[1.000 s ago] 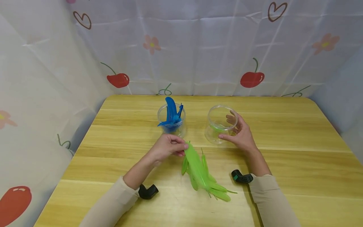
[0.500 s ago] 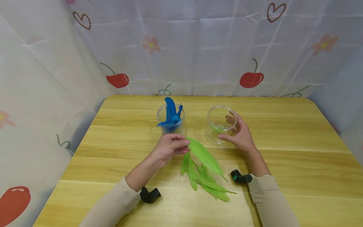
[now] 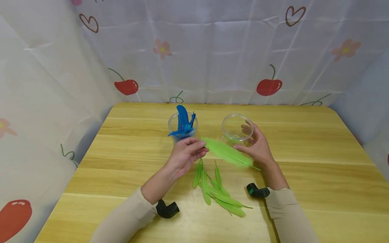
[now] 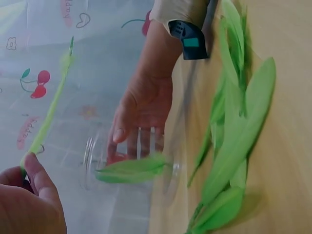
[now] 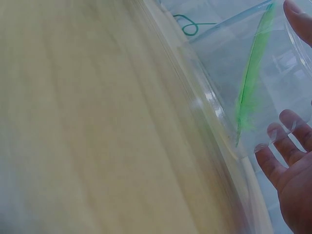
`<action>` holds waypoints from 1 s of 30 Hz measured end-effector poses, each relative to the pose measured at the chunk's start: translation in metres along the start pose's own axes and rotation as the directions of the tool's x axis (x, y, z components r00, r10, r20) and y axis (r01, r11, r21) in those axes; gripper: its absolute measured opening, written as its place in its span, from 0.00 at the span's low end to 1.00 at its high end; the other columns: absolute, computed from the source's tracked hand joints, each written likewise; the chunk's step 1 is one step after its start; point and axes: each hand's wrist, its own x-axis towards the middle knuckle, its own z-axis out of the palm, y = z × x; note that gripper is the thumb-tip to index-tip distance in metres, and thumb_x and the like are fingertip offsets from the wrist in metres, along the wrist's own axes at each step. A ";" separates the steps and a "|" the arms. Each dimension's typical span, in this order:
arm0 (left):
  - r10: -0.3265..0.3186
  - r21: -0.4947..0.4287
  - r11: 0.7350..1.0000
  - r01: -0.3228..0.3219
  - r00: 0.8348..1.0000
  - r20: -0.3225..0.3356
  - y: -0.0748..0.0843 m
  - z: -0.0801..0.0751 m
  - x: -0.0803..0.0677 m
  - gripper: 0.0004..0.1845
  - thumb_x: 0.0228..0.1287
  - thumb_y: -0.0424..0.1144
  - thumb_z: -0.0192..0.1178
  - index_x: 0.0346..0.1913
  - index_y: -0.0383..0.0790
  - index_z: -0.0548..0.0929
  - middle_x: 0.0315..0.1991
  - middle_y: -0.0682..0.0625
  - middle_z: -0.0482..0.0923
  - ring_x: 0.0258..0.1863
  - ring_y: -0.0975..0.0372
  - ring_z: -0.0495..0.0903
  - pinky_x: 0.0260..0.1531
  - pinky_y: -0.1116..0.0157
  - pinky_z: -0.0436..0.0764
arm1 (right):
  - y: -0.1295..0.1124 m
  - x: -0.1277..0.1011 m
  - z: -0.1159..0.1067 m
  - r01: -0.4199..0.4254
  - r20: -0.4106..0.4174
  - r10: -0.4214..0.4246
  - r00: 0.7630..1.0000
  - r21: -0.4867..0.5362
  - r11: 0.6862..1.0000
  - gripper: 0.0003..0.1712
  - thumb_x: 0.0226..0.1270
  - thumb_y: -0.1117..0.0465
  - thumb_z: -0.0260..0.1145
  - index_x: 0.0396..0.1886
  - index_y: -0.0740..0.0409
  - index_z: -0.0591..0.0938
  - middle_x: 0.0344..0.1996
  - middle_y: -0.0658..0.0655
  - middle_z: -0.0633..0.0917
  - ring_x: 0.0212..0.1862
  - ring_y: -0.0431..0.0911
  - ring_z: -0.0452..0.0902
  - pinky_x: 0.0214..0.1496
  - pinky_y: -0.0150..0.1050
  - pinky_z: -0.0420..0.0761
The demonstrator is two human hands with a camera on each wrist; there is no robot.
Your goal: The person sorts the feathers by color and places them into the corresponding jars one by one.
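Observation:
Between thumb and fingertips, my left hand (image 3: 188, 154) pinches one end of a bright green feather (image 3: 228, 154), raised above the table and slanting down to the right. My right hand (image 3: 259, 148) holds a clear round jar (image 3: 237, 115) from its right side, thumb in front and fingers behind. The feather's far end overlaps the right thumb area in the head view. Inside that jar lies another green feather (image 4: 131, 170), seen through the wall in both wrist views. Several loose green feathers (image 3: 217, 192) lie on the table in front of the jar.
A second clear jar (image 3: 170, 122) with blue feathers (image 3: 183, 118) sticking out stands behind my left hand. The wooden table (image 3: 316, 141) backs onto a printed curtain (image 3: 206, 60). Black wrist devices (image 3: 167, 210) hang beneath both sleeves.
My left hand has lifted one green feather off the pile and moved it up and right toward the jar, its free end swinging up. The right hand stays on the jar.

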 end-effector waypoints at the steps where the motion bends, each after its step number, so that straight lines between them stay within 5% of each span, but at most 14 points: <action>1: 0.010 -0.011 1.000 -0.010 1.000 -0.005 0.000 0.002 0.000 0.09 0.67 0.23 0.58 0.31 0.38 0.80 0.29 0.49 0.85 0.28 0.61 0.86 0.36 0.67 0.85 | 0.000 0.000 0.000 0.002 -0.002 -0.002 1.000 -0.001 1.000 0.55 0.52 0.75 0.76 0.77 0.53 0.59 0.68 0.68 0.69 0.69 0.59 0.64 0.68 0.49 0.68; 4: 0.039 -0.043 0.998 -0.039 0.999 -0.017 -0.001 0.006 0.001 0.12 0.68 0.21 0.55 0.31 0.39 0.80 0.29 0.49 0.85 0.29 0.61 0.86 0.36 0.68 0.85 | 0.001 0.000 -0.001 0.000 -0.002 0.000 1.000 0.020 1.000 0.54 0.52 0.76 0.75 0.77 0.56 0.59 0.68 0.68 0.69 0.69 0.59 0.64 0.68 0.44 0.68; 10: 0.090 -0.109 0.989 -0.096 0.995 -0.052 -0.002 0.012 0.005 0.12 0.68 0.21 0.55 0.30 0.38 0.79 0.30 0.48 0.84 0.31 0.60 0.87 0.38 0.68 0.85 | 0.000 0.000 0.000 -0.007 0.003 0.007 1.000 0.008 1.000 0.56 0.51 0.76 0.76 0.77 0.57 0.58 0.68 0.68 0.69 0.70 0.61 0.63 0.69 0.63 0.62; 19: 0.149 -0.184 0.968 -0.169 0.982 -0.118 -0.001 0.025 0.013 0.08 0.68 0.23 0.57 0.32 0.36 0.76 0.29 0.47 0.83 0.31 0.60 0.86 0.39 0.67 0.85 | -0.002 -0.001 0.001 -0.014 0.009 0.014 1.000 0.013 1.000 0.57 0.52 0.74 0.76 0.78 0.52 0.57 0.68 0.64 0.69 0.68 0.54 0.65 0.70 0.53 0.66; 30: 0.169 -0.169 0.967 -0.190 0.977 -0.130 -0.004 0.037 0.022 0.05 0.69 0.25 0.58 0.34 0.35 0.77 0.32 0.46 0.83 0.34 0.59 0.86 0.42 0.67 0.84 | -0.002 -0.001 0.001 -0.015 0.001 0.015 1.000 0.017 1.000 0.56 0.52 0.74 0.76 0.78 0.54 0.57 0.69 0.62 0.68 0.70 0.58 0.63 0.70 0.59 0.62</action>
